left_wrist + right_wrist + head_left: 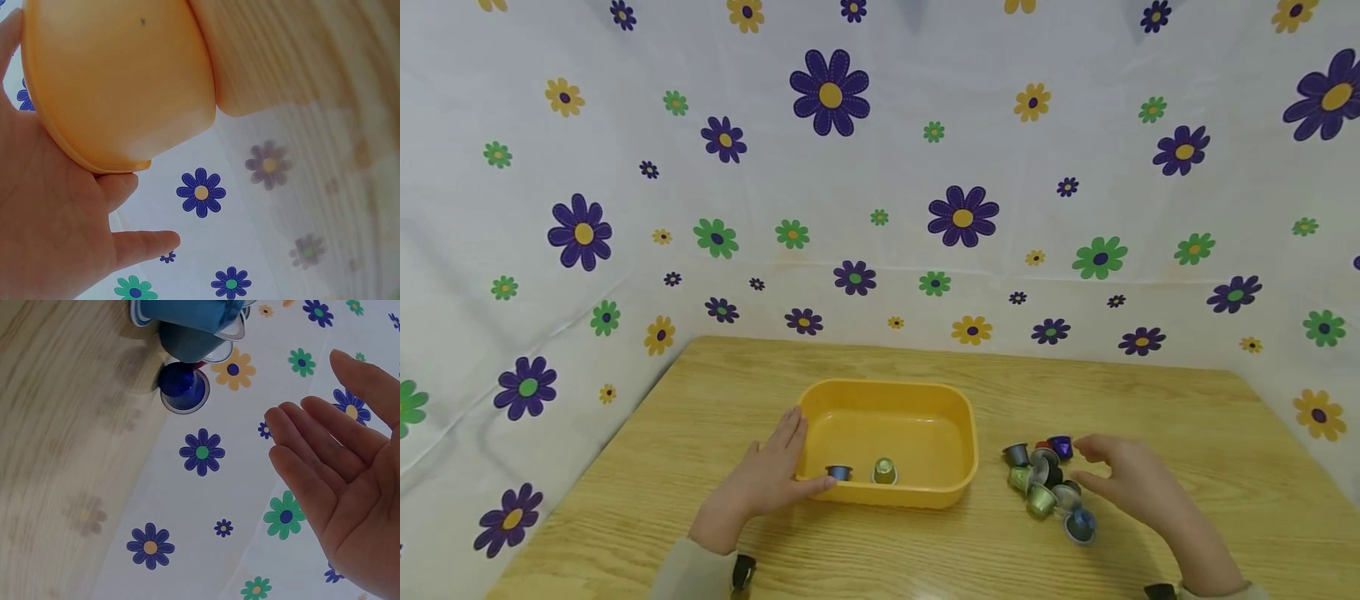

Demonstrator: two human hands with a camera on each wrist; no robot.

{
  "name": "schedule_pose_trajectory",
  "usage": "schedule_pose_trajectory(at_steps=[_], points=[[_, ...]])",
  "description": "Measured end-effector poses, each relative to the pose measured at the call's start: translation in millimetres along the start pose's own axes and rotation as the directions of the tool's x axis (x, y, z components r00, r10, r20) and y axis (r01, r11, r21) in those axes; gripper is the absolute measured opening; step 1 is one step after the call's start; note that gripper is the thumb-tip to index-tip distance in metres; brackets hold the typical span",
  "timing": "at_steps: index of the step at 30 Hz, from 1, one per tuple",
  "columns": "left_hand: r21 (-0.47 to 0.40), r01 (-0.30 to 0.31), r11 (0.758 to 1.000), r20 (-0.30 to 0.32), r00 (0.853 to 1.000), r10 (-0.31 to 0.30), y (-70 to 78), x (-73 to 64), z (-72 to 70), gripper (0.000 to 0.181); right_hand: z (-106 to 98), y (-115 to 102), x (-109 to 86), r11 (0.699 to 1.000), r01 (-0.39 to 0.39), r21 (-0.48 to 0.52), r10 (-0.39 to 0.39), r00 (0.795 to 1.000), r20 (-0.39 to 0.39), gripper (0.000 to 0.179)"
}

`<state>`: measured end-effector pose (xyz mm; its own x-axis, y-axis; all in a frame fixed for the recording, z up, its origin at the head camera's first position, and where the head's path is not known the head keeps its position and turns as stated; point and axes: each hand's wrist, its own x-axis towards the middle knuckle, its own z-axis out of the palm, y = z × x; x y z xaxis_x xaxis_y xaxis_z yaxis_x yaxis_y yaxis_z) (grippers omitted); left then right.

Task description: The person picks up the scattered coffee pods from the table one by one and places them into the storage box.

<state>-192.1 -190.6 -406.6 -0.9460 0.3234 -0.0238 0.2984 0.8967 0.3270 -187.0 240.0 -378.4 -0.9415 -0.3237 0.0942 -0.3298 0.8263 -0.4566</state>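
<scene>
A yellow plastic bin [887, 498] stands on the table. Inside it, near the front wall, are a blue coffee capsule [838, 472] and a light green capsule [885, 471]. My left hand [767, 479] rests against the bin's left end, fingers extended along the outside and thumb across the front rim. In the left wrist view its palm lies beside the bin's edge [94, 164]. To the right, several capsules lie in a loose heap, among them a dark blue one [1061, 447] and a green one [1041, 502]. My right hand [1123, 475] hovers just right of the heap, fingers loosely bent and holding nothing.
The wooden table [910, 550] carries the bin and the heap. A white flower-print cloth [887, 167] hangs behind the table and along both sides. At the heap's front edge lies a blue-green capsule [1080, 527], its silvery rim showing.
</scene>
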Motion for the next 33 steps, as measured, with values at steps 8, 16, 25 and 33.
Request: schedule_pose_trajectory(at_steps=[8,16,25,33], points=[[0.003,0.008,1.0,0.005,1.0,-0.008,-1.2,-1.7,-0.8,0.097,2,3,3.2,1.0,0.0,0.023,0.0,1.0,0.029,0.038],[-0.003,0.0,1.0,0.0,1.0,0.0,-0.6,-1.0,-2.3,0.098,2,4,11.4,0.999,0.007,0.038,-0.008,0.999,0.031,0.04],[-0.009,0.012,1.0,0.013,1.0,-0.012,0.2,-1.8,-0.5,0.099,13,10,14.2,0.999,-0.034,0.019,0.032,0.994,0.108,0.035],[-0.008,0.004,1.0,0.007,1.0,-0.004,0.3,-1.1,-1.5,0.1,17,14,16.4,0.999,-0.038,-0.004,0.038,0.986,0.163,0.037]])
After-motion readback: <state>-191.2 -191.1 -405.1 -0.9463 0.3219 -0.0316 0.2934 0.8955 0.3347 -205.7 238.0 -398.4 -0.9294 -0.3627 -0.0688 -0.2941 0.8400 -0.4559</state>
